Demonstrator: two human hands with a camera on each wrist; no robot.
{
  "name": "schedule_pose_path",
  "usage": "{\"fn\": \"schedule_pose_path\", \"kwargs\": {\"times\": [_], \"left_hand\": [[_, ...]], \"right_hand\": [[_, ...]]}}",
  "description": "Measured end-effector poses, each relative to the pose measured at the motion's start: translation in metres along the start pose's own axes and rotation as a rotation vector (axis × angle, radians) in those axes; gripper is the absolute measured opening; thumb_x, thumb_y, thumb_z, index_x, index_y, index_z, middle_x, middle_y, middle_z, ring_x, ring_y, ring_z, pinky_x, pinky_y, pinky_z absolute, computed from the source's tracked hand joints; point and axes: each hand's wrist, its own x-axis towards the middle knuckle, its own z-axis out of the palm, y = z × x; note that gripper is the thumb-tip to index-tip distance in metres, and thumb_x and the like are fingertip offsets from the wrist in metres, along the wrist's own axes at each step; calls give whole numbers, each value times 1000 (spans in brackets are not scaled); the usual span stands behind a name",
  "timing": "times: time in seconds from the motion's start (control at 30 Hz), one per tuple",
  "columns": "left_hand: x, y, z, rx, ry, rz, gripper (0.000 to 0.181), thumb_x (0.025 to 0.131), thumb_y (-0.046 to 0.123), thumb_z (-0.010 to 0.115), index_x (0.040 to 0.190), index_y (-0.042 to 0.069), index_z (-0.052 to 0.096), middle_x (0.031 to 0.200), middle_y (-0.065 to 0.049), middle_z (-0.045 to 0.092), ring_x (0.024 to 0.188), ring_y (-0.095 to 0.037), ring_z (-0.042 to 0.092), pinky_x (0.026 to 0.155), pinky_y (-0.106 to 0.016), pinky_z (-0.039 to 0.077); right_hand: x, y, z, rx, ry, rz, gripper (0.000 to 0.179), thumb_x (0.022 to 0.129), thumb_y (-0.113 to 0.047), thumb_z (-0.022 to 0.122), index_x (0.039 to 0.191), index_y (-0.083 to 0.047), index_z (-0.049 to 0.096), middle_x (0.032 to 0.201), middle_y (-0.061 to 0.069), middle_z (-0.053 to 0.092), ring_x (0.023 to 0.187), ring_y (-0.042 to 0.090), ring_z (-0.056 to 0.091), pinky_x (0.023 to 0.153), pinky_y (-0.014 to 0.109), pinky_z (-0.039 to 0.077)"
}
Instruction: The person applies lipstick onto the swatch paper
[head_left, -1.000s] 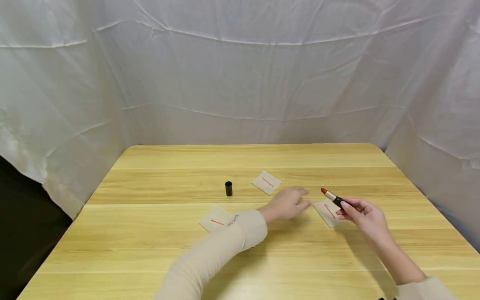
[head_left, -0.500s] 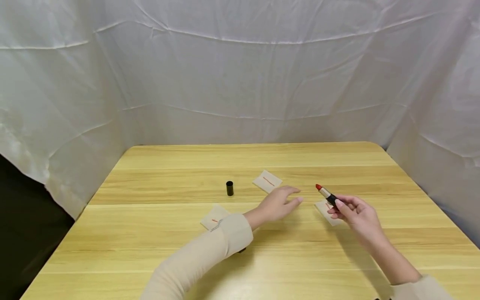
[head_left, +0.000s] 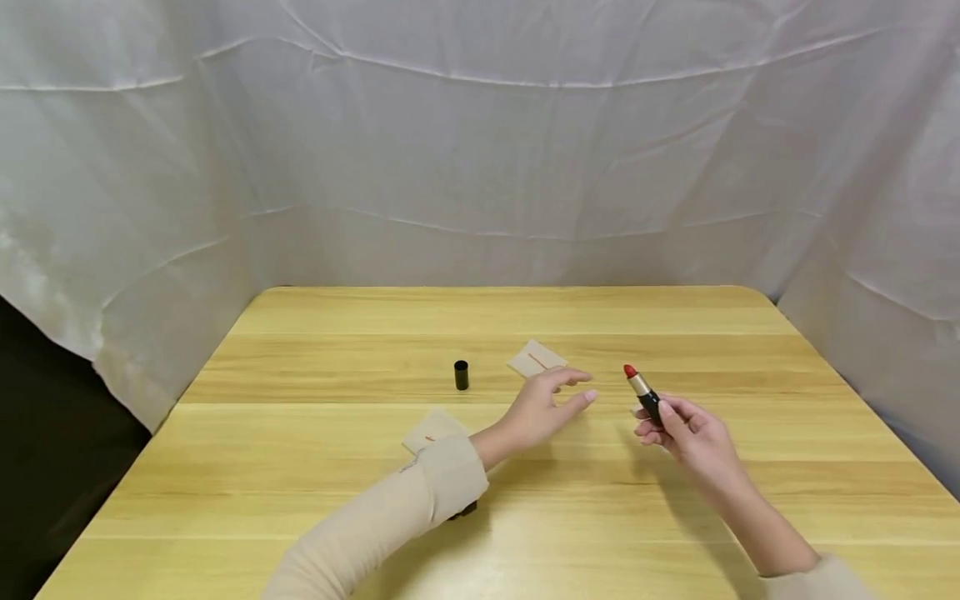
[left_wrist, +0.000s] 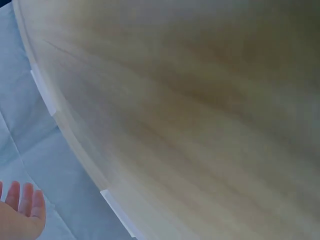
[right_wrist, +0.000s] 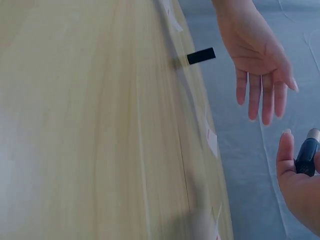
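Observation:
My right hand (head_left: 693, 437) pinches a lipstick (head_left: 643, 396) above the right part of the table. Its red tip points up and slightly left, with a gold collar and a black base. Facing it across a small gap is my left hand (head_left: 536, 412), fingers extended and holding nothing. A black lipstick cap (head_left: 461, 375) stands upright on the table, left of that hand. One pale paper square (head_left: 534, 358) with a red streak lies behind the left hand. Another paper square (head_left: 433, 429) is partly covered by the left sleeve. In the right wrist view, the lipstick (right_wrist: 307, 155) is partly cut off.
The wood-grain table (head_left: 337, 350) has a pale cloth (head_left: 495, 167) hanging behind and beside it. Something black (head_left: 463, 510) shows under the left cuff. Paper squares lie along the table's far side in the right wrist view, one small square (right_wrist: 211, 139) among them.
My right hand has moved left with the lipstick, which now points more upward. The left hand has drawn back left. The paper square by the right hand has become almost wholly hidden behind it.

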Motion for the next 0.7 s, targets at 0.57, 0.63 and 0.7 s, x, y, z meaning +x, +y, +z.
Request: {"fn": "schedule_pose_path", "kwargs": {"times": [0.57,0.63,0.7], "left_hand": [[-10,2,0,-260,134,-124,32,89,26,62,113,5,65,114,-11,66,107,-22,59,85,-26,49],[-12,2,-2,-265,142,-130,31,88,25,63,112,6,65,113,-10,67,106,-22,60,84,-24,49],[-13,2,-3,-270,150,-136,31,88,25,64,111,6,66,113,-9,67,105,-21,60,83,-23,49]], "right_hand": [[6,3,42,-56,-28,111,43,100,-20,41,120,17,35,97,1,62,83,6,63,75,18,53],[6,4,45,-63,-33,117,43,100,-19,40,120,19,34,97,2,62,83,6,63,75,18,53],[6,5,48,-68,-37,116,43,101,-18,39,120,20,33,97,3,63,84,7,64,75,19,54]]}}
